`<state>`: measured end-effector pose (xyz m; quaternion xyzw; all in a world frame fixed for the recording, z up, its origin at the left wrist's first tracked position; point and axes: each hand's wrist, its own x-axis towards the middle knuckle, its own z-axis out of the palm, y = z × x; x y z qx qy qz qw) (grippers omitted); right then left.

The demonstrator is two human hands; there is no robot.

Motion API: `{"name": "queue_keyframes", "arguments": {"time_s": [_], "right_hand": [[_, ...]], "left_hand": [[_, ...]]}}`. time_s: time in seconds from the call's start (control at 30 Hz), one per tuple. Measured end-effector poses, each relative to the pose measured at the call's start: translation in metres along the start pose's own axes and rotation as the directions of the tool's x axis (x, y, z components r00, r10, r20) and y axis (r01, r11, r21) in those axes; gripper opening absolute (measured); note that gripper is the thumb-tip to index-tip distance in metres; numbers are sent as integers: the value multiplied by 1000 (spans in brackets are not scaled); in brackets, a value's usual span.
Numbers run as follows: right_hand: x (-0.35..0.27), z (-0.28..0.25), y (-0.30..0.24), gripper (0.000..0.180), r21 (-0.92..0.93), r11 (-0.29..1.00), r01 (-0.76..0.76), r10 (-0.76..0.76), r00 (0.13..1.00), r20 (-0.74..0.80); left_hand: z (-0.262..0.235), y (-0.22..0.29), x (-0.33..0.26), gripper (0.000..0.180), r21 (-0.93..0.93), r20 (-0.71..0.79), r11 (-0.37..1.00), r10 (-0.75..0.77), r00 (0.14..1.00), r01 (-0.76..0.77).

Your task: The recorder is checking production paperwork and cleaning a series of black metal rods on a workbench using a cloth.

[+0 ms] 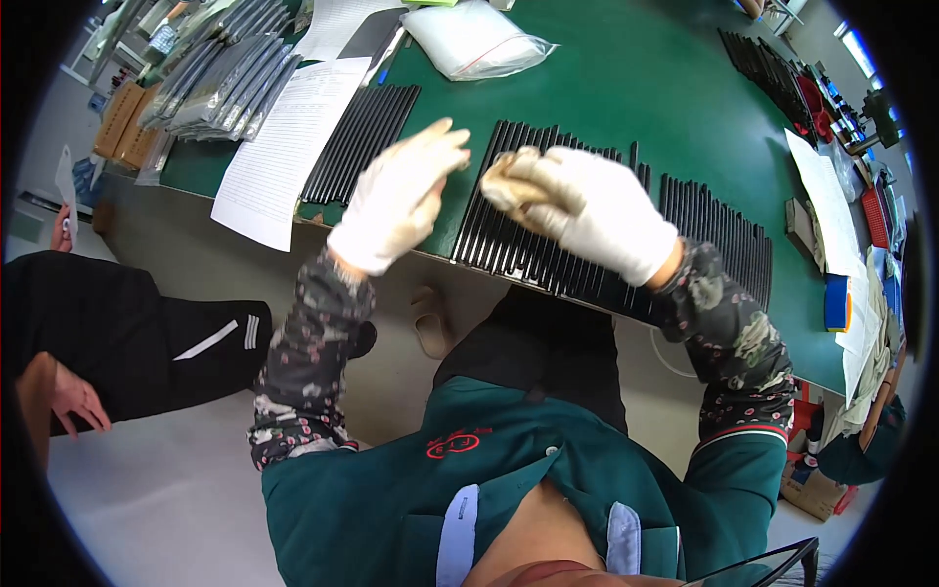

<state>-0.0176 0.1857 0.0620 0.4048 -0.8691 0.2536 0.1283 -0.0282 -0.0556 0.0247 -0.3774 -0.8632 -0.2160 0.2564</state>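
Note:
Both hands wear white gloves with yellowish, stained fingers. My left hand [396, 201] is raised at the table's near edge, its fingers stretched out and holding nothing. It is nearest to a row of thin black rods [364, 127]. Over the middle row of black rods [504, 230] is my right hand [587, 201], its fingers curled together. Stained beige material shows at those fingertips; whether it is a cloth or only the glove I cannot make out. Another row of black rods [719, 235] lies to the right of that hand.
The green table [606, 68] carries a printed sheet [284, 147], bagged packs [220, 93] and a white plastic bag [474, 39]. Blue tape [837, 301] and a red basket [873, 217] are at right. A person in black trousers [127, 333] is at left.

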Motion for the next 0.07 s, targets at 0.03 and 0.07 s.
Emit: {"name": "queue_keyframes", "arguments": {"time_s": [0.03, 0.07], "right_hand": [[0, 4, -6, 29, -41, 998, -36, 40, 995, 90], [0, 7, -10, 29, -84, 994, -71, 85, 980, 179]], "left_hand": [[6, -12, 4, 43, -20, 36, 1000, 24, 999, -23], [13, -18, 15, 45, -85, 85, 995, 49, 995, -41]]}}
